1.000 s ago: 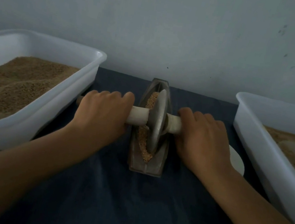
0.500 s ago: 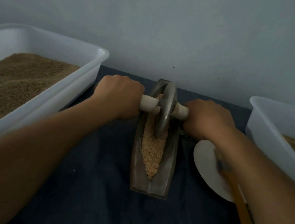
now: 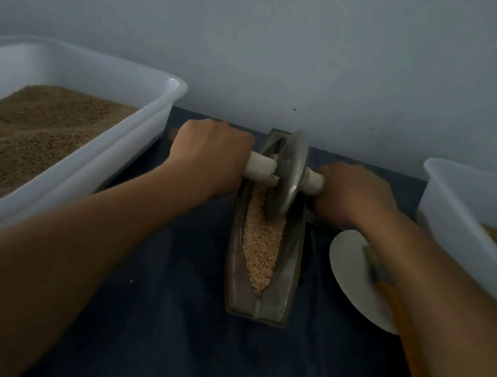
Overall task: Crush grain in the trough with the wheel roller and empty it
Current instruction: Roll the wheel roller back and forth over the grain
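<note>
A narrow boat-shaped metal trough (image 3: 286,280) lies lengthwise on the dark cloth, filled with pale grain (image 3: 260,246). The metal wheel roller (image 3: 288,175) stands on edge at the trough's far end, on a whitish axle handle. My left hand (image 3: 210,155) grips the left end of the axle. My right hand (image 3: 351,192) grips the right end. Both arms are stretched forward.
A white tub (image 3: 135,149) of brown grain stands at the left. A second white tub (image 3: 465,221) stands at the right. A white plate (image 3: 348,271) with an orange-handled brush (image 3: 406,339) lies under my right forearm. A grey wall rises right behind the trough.
The wheel has rolled from the trough's middle to its far end, both hands going with it. Grain in the near half now lies uncovered.
</note>
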